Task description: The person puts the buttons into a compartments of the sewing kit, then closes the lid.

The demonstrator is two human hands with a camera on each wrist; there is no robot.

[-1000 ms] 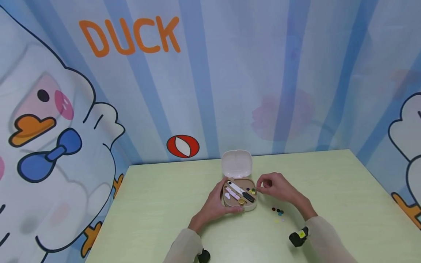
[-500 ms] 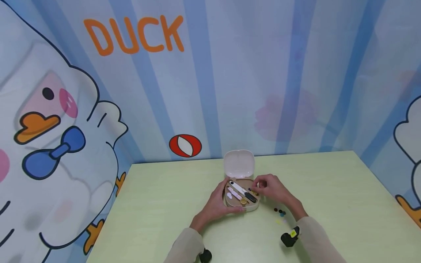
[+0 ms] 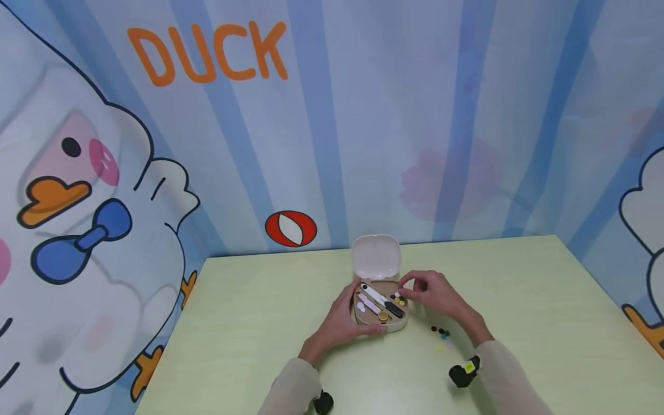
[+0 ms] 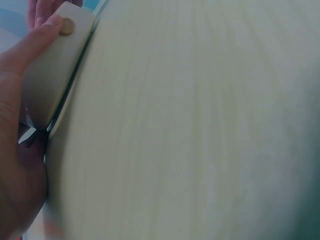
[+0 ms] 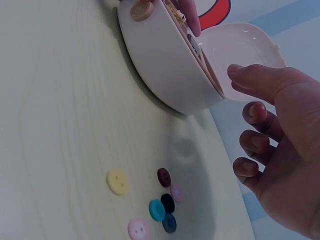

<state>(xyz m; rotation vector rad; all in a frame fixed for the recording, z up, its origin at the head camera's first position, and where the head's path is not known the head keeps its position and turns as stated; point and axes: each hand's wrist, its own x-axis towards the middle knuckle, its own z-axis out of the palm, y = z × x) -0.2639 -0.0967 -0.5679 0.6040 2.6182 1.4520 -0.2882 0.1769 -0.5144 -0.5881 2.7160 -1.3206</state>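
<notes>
A small white sewing box (image 3: 396,326) stands on the table, its lid (image 3: 376,256) raised at the back. My left hand (image 3: 339,317) grips it, fingers round its left side and thumb along the front, by the round tan clasp (image 4: 67,27). Inside lie a slim white-and-black tool (image 3: 381,300), a pink tool (image 3: 369,304), a round gold piece (image 3: 383,316) and several coloured buttons (image 3: 397,299) at the right. Over that right edge is my right hand (image 3: 433,293), thumb and forefinger parted, nothing showing between them. Its other fingers bend loosely in the right wrist view.
On the table right of the box lie several loose buttons, among them a yellow one (image 5: 117,182), a teal one (image 5: 157,210) and a pink one (image 5: 138,229). A printed duck curtain (image 3: 363,115) hangs behind the table's back edge.
My right hand dips in over the box's right compartment, then draws back slightly with thumb and forefinger apart. A light pink button now shows among those inside. The left hand keeps its grip.
</notes>
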